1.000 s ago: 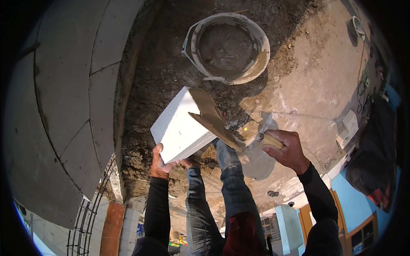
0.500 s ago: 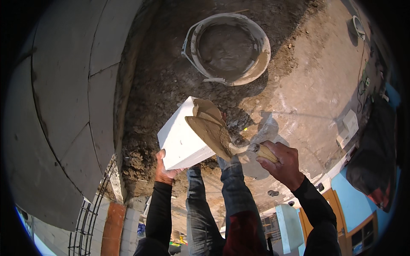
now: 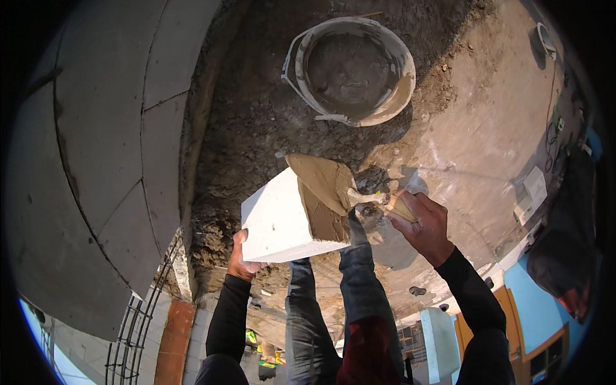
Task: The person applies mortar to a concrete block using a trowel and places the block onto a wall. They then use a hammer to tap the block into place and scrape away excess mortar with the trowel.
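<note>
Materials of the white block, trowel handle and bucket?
White block: likely aerated concrete, matte; small pits mark its pale face.
Trowel handle: probably wood, dull; tan colour suggests it, though fingers cover much.
Bucket: perhaps plastic, matte; pale, thick-looking rim, but smears of grey-brown mix leave it open.

Down at ground level we've got two surfaces meeting: dark, crumbly bare soil [image 3: 240, 109] to the left, sunlit tan hard floor [image 3: 478, 138] to the right, with loose brown clods [image 3: 447, 67] scattered where they join. Standing upright on it, there's the big round, mortar-smeared off-white bucket [image 3: 399, 96], its handle dropped to the left! A thin brown stick [image 3: 372, 14] lies just beyond its rim. Over to the far right, a small pale round bucket [image 3: 547, 42], and nearer, pale boxy pieces [image 3: 535, 185] sitting close together, a thin dark cable [image 3: 550, 138] looping beyond them. And nearer the person, one small dark lump [image 3: 418, 290]!
</note>
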Demonstrator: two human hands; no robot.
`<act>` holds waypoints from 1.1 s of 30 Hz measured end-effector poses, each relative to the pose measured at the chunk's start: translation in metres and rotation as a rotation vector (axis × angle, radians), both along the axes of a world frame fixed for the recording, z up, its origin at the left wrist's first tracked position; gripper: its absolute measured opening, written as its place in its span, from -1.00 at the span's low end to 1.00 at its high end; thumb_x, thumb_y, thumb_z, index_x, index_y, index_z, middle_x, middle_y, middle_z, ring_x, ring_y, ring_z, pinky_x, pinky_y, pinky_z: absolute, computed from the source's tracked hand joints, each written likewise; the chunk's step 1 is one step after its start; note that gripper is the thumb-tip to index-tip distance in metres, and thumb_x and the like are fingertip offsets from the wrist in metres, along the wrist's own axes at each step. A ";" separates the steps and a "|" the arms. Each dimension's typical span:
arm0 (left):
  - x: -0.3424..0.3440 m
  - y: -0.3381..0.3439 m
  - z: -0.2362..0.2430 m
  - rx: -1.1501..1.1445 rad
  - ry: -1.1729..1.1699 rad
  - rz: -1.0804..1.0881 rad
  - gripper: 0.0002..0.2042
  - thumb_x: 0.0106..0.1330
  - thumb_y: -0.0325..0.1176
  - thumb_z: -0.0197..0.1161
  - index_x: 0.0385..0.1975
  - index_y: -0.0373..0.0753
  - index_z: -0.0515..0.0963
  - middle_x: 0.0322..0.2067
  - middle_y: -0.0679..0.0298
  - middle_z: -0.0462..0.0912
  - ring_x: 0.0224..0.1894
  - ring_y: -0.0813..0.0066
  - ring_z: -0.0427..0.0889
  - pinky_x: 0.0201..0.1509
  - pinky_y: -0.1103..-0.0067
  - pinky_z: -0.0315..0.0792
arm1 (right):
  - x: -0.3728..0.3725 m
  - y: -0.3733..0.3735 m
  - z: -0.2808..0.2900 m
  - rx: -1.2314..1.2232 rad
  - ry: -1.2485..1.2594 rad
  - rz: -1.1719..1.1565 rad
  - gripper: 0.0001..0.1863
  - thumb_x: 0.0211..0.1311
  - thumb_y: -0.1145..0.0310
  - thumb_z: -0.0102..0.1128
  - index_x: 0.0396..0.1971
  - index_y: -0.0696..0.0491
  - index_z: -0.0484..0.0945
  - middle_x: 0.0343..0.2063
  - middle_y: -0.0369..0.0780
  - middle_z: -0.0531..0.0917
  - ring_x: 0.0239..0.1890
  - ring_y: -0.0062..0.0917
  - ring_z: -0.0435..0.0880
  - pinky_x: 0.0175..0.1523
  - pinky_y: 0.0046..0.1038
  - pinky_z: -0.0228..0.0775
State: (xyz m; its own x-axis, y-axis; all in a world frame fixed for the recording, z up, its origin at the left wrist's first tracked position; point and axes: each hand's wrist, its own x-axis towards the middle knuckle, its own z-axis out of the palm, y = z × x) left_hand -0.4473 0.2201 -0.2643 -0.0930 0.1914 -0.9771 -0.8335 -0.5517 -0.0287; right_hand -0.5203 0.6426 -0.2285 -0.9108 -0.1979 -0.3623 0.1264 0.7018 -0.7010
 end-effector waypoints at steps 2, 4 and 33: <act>-0.002 -0.001 0.001 0.052 -0.009 0.064 -0.21 0.19 0.23 0.18 0.33 -0.22 0.34 -0.01 0.13 0.66 -0.22 0.21 0.71 -0.48 0.44 0.58 | 0.002 -0.003 -0.020 -0.010 -0.039 -0.077 -0.54 0.08 0.30 0.56 -0.03 0.16 0.65 -0.40 -0.11 0.68 -0.37 -0.27 0.73 -0.30 -0.36 0.55; 0.013 -0.019 -0.007 0.169 0.014 0.150 -0.25 0.24 0.20 0.07 0.35 -0.18 0.33 0.06 0.11 0.67 -0.16 0.06 0.76 -0.51 0.43 0.62 | 0.005 -0.001 -0.038 -0.015 -0.085 -0.142 -0.56 0.12 0.29 0.54 -0.05 0.19 0.66 -0.34 -0.08 0.71 -0.31 -0.25 0.75 -0.24 -0.35 0.57; 0.025 -0.017 -0.015 -0.012 -0.045 0.112 -0.09 0.12 0.42 0.18 0.34 -0.17 0.32 0.13 0.08 0.57 -0.09 0.09 0.67 -0.38 0.37 0.55 | 0.012 0.032 0.056 -0.329 -0.625 -0.092 -0.56 0.15 0.31 0.51 -0.05 0.27 0.66 -0.31 -0.07 0.76 -0.30 -0.52 0.75 -0.15 -0.46 0.57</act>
